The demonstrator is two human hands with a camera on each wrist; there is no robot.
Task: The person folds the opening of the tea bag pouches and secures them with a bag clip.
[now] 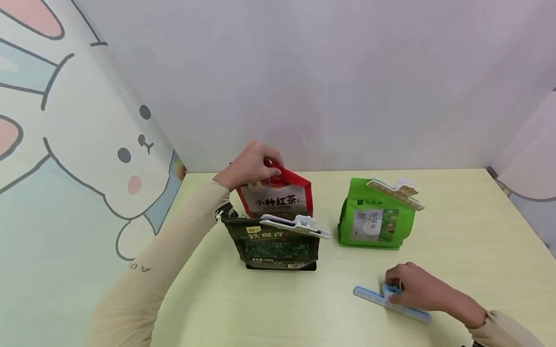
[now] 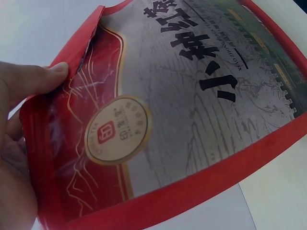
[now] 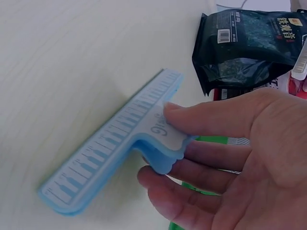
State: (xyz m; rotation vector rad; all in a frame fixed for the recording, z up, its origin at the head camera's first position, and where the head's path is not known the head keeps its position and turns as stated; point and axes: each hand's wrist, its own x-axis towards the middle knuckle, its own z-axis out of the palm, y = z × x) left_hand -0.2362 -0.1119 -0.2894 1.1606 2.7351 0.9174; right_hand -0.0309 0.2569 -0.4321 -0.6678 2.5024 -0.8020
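My left hand pinches the top edge of a red tea bag, thumb on the front and fingers behind, as the left wrist view shows. The bag's top is folded over. My right hand grips a blue bag clip by its handle, thumb on one lever and fingers on the other. In the head view the clip's long bar lies slantwise low over the table. Directly before the red bag stands a black tea bag, hiding its lower part. A white clip sits across the black bag's top.
A green tea bag stands at the right with a white and gold clip on its top. The pale table ends at a plain back wall. At the left rises a wall with a painted rabbit.
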